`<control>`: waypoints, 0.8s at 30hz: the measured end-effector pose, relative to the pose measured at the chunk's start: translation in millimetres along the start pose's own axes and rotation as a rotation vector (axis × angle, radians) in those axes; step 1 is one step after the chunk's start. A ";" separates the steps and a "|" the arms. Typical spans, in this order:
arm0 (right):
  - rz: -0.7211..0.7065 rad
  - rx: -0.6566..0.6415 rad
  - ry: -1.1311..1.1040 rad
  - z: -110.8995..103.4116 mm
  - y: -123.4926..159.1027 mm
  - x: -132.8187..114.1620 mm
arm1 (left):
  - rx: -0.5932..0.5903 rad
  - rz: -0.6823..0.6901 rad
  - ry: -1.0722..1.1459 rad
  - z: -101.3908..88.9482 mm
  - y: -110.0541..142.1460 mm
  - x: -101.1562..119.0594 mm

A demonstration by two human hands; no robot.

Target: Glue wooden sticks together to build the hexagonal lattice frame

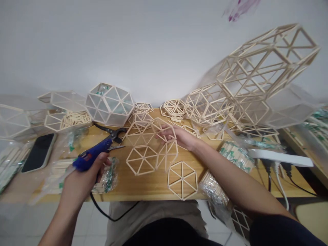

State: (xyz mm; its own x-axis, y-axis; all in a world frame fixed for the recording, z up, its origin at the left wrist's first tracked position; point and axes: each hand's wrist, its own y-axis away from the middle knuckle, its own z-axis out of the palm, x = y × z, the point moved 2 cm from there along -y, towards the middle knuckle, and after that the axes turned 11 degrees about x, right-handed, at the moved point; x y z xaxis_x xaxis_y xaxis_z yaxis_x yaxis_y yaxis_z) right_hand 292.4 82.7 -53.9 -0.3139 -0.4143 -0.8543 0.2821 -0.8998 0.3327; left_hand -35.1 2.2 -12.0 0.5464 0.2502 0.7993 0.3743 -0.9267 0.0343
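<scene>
Left hand (83, 176) hides most of the glue gun's (89, 155) handle. Right hand's (179, 136) fingers blur behind the stick frame (143, 157); can't tell if they touch it. Far left of the left grip, stick pack (11, 164) runs off the edge. Well above the right grip, purple mark (238, 11) is cut off. Print on green-white packets (234, 156), right of the right hand, is too small to read.

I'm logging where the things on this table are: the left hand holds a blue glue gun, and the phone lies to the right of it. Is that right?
Not quite: the head view shows the phone to the left of the glue gun, not to its right. The left hand does hold the blue glue gun.
</scene>
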 end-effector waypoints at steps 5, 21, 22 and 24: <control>-0.063 0.093 -0.027 -3.7 -3.5 -4.0 | -0.162 -0.028 0.427 28.7 -22.0 1.0; -0.146 0.156 0.057 -5.5 -7.5 -3.2 | -0.078 0.106 0.195 43.3 -16.9 -28.0; -0.149 0.156 0.062 -5.8 -7.3 -2.9 | -0.075 0.118 0.120 44.8 -17.2 -28.5; -0.150 0.153 0.068 -5.6 -6.3 -2.7 | -0.065 0.122 0.015 48.6 -17.3 -26.3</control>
State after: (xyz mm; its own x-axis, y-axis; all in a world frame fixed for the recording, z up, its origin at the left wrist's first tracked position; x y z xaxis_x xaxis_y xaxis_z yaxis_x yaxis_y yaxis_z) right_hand 296.5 90.3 -55.9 -0.2786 -0.2682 -0.9222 0.0944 -0.9632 0.2517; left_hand -19.5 25.3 -62.7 0.5730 0.1307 0.8091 0.2559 -0.9664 -0.0252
